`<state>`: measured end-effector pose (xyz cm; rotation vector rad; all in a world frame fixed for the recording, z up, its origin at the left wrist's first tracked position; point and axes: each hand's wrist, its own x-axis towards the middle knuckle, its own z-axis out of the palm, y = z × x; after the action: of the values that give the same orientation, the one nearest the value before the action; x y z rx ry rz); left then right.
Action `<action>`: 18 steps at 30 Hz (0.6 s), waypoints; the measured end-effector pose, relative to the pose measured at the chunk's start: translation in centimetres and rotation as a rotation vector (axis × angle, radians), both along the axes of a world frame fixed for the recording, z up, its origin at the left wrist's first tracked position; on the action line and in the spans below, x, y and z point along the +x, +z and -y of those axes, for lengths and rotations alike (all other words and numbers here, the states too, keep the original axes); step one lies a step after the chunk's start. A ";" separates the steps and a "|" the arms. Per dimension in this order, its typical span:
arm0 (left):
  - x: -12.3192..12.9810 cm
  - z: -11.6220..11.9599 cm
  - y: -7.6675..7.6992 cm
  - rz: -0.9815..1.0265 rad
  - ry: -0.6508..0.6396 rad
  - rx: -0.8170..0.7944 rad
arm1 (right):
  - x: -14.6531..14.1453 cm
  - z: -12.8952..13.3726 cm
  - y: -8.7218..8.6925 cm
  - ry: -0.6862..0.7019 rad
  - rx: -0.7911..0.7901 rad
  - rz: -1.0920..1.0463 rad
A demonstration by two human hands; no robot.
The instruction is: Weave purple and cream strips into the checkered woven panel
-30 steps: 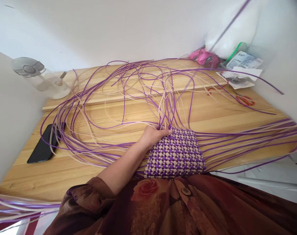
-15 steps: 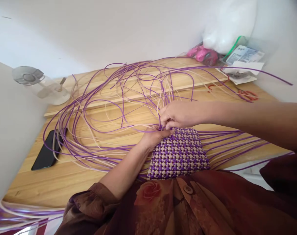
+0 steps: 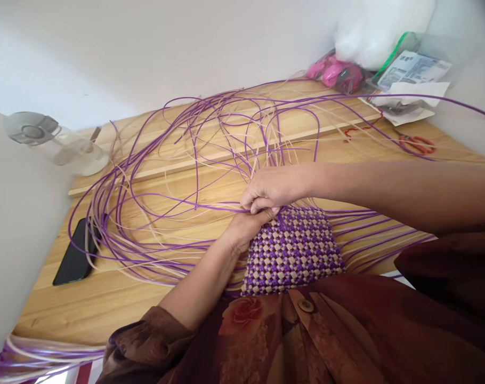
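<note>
A woven panel (image 3: 294, 250) in a purple and beige check lies on the table against my body. Long loose purple and beige strands (image 3: 178, 122) run out from its far, left and right edges. My left hand (image 3: 246, 229) grips the panel's far left corner, thumb on top and the other fingers mostly hidden beneath. Just beyond the thumb, my right hand (image 3: 262, 189) is closed in a pinch on strands at the far edge. A purple strand stands up in a small loop on the weave beside the fingers. The exact strand between my right fingertips is hidden.
A black phone (image 3: 77, 250) lies at the left under strands. A clear jug (image 3: 62, 144) stands at the back left. Orange-handled scissors (image 3: 416, 144), papers (image 3: 414, 74), a pink bundle (image 3: 334, 72) and a white bag (image 3: 378, 32) sit at the back right. More strands (image 3: 46, 357) hang lower left.
My right hand has moved slightly left along the far edge, over my left thumb. My left hand keeps its grip on the corner. The view has shifted a little.
</note>
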<state>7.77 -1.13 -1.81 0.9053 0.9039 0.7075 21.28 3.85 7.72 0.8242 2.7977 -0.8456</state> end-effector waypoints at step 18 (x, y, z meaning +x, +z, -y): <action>-0.6 -0.1 0.1 0.007 -0.118 -0.132 | 4.7 12.6 -6.5 -0.667 0.506 -0.458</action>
<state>7.14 -1.02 -1.73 0.8312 0.8730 0.5437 25.95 -8.79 1.27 1.9364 3.2158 -0.3954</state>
